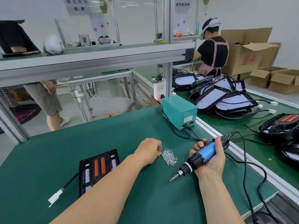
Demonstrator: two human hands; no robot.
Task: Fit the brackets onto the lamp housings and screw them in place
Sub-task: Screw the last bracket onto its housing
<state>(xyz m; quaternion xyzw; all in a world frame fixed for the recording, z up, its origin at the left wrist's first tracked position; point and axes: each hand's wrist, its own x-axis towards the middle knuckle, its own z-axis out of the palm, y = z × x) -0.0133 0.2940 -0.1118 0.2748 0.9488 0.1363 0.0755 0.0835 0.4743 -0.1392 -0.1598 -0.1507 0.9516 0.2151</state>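
Green matting (145, 199) covers the workbench in the head view. Near the left lies a black rectangular lamp housing (98, 165), open side up, with two orange cylinders inside and a black lead ending in a white plug (55, 195). I cannot make out a bracket on it.

Just right of the housing, the left hand (149, 150) is at the left edge of a pile of small silver screws (169, 156). Its fingertips are drawn together and seem to pinch a single screw (161, 153).

Farther right, the right hand (210, 160) is wrapped round a blue and black electric screwdriver (205, 152). Its bit points down and left, above the mat and apart from the screws. Its cable runs back toward a teal metal power box (178, 110) at the far edge. More black lamp housings (226, 96) are stacked far right.

The step in hand looks like fetching a screw, so fastening has not begun. The next move calls for carrying the screw left to a hole in the housing. The bit then has to be seated squarely on the screw's head.
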